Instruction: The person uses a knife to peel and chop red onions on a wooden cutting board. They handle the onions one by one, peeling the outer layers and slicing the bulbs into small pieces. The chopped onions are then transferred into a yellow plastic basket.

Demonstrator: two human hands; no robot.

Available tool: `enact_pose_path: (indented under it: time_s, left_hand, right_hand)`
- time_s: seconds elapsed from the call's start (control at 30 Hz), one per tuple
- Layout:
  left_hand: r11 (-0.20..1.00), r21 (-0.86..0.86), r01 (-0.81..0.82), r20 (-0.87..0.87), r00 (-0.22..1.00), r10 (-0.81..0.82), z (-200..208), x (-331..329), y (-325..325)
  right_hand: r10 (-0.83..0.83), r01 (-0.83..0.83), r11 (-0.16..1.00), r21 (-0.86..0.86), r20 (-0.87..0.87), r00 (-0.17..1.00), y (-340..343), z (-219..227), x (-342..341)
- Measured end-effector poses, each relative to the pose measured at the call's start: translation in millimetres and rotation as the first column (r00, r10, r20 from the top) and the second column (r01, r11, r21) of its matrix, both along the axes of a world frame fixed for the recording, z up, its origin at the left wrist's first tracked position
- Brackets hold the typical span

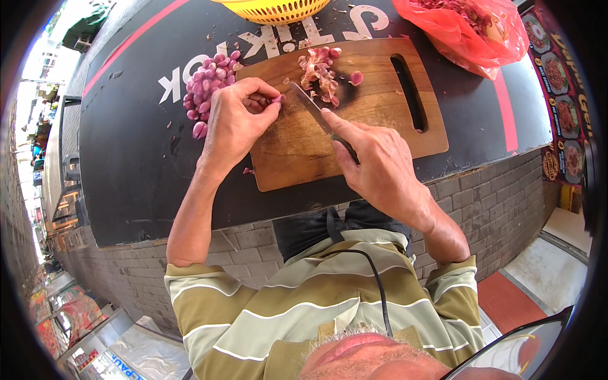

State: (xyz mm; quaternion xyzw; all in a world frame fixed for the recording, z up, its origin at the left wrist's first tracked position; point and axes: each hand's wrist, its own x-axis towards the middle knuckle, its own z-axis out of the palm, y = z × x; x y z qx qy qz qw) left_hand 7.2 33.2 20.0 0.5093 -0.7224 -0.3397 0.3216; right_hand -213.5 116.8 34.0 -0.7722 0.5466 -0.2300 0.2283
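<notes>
My left hand (pixel 239 120) pinches a small shallot (pixel 278 99) between thumb and fingertips, just over the left edge of the wooden cutting board (pixel 291 149). In my right hand (pixel 380 155) is a knife (pixel 309 104), gripped by its dark handle, the index finger laid along the top of the blade. The blade points up and left, its tip close to the held shallot. Beyond the knife, papery skins (pixel 322 75) and a few shallot pieces lie on the board. A pile of peeled shallots (pixel 209 85) rests on the table, left of the board and behind my left hand.
A yellow plastic basket (pixel 278 10) stands at the table's far edge. At the far right, a red plastic bag (pixel 465 31) holds skins. The black table (pixel 139 164) carries white lettering and red stripes. Paved ground (pixel 491 202) shows along the near edge.
</notes>
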Motion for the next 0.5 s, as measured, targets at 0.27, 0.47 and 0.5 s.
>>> enact_pose_path:
  time_s: [0.27,0.47,0.5]
  left_hand:
    - [0.996,-0.083,0.021,0.062,0.998,-0.016,0.0,-3.5,2.4]
    - [0.986,-0.16,0.045,0.116,0.993,-0.027,1.2,-4.1,2.8]
    - [0.986,-0.159,0.044,0.119,0.993,-0.026,1.5,-4.4,3.1]
  right_hand:
    - [0.049,-0.05,0.999,0.012,0.042,0.998,-3.6,0.5,3.8]
    - [0.07,-0.07,0.997,0.01,-0.042,0.997,-5.1,7.0,6.5]
    - [0.078,-0.078,0.997,0.007,-0.063,0.995,-5.6,8.5,6.9]
